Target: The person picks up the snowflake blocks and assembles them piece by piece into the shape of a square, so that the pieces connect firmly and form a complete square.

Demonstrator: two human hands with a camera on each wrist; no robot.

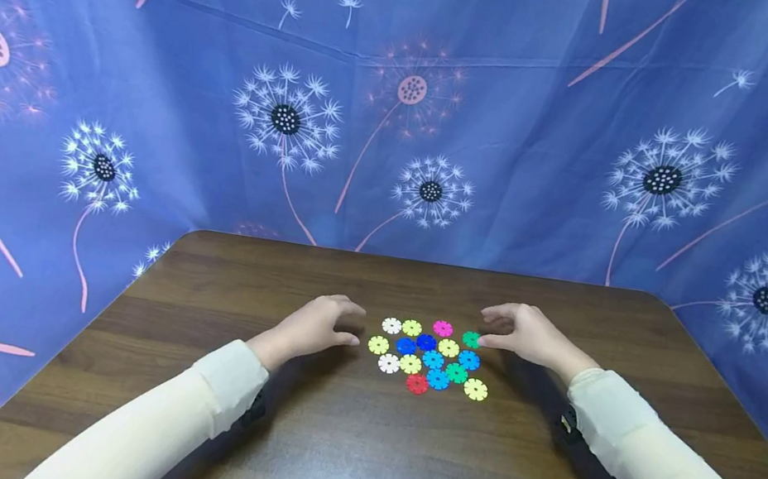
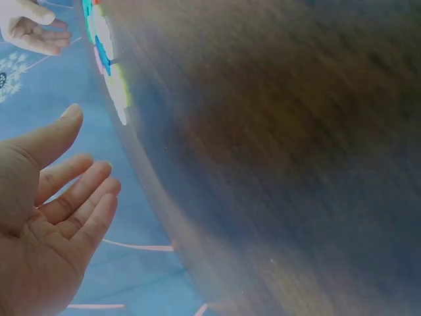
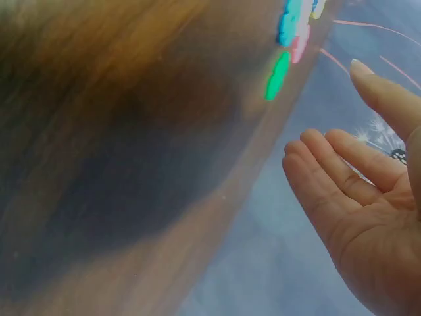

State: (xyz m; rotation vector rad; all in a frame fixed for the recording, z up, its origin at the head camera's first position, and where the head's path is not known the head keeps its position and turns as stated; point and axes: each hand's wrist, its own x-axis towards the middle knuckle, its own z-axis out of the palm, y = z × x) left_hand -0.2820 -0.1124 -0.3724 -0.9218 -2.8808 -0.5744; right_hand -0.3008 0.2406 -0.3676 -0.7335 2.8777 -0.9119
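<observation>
Flower-shaped, notched plastic discs lie flat in a loose cluster mid-table, among them a red disc [image 1: 417, 384], a pink disc [image 1: 443, 328] and a dark blue disc [image 1: 426, 342]. To the left of the cluster is my left hand [image 1: 317, 325], fingers relaxed and holding nothing; a yellow disc [image 1: 378, 345] is the closest to it. My right hand [image 1: 527, 335] is at the cluster's right side with loosely bent fingers and nothing in its grasp. Its thumb tip appears close to a green disc [image 1: 471, 340]; the right wrist view shows a gap between that hand [image 3: 368, 191] and the green disc [image 3: 277, 76].
The brown wooden table [image 1: 351, 444] has rounded far corners. Behind it and along its sides hangs a blue cloth [image 1: 522, 127] printed with dandelions. Dark wrist cameras sit under both pale sleeves [image 1: 208, 396].
</observation>
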